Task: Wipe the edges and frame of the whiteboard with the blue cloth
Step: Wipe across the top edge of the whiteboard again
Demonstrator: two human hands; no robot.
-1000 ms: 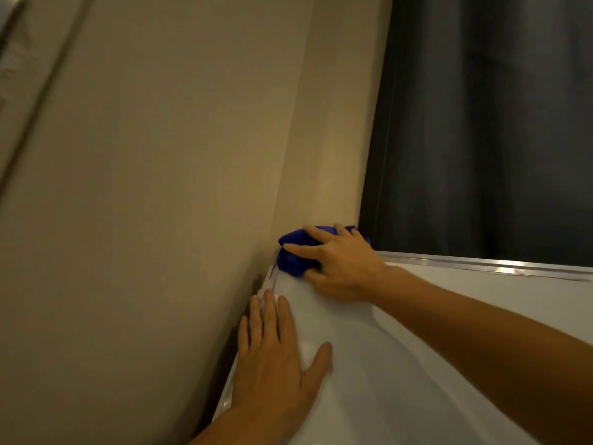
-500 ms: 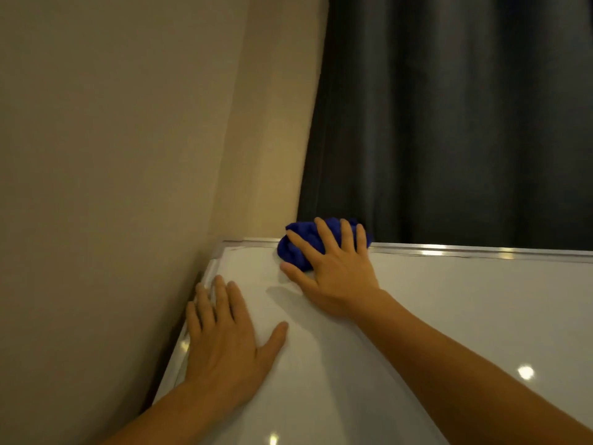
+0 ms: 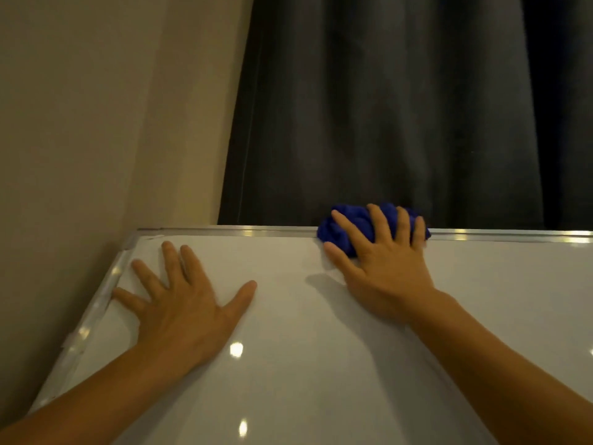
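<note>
The whiteboard (image 3: 305, 332) fills the lower part of the view, white and glossy, with a silver metal frame (image 3: 231, 232) along its top edge and down its left side. A bunched blue cloth (image 3: 349, 229) sits on the top frame, right of the middle. My right hand (image 3: 382, 261) presses on the cloth with fingers spread over it, palm on the board. My left hand (image 3: 183, 300) lies flat on the board near the top left corner, fingers apart, holding nothing.
A beige wall (image 3: 96, 123) runs along the board's left side, close to the frame. A dark curtain (image 3: 401, 107) hangs right behind the top edge. Light spots reflect on the board surface.
My right hand slid the blue cloth to the right along the top frame, away from the top left corner. My left hand stayed flat near that corner, its fingers now spread wider.
</note>
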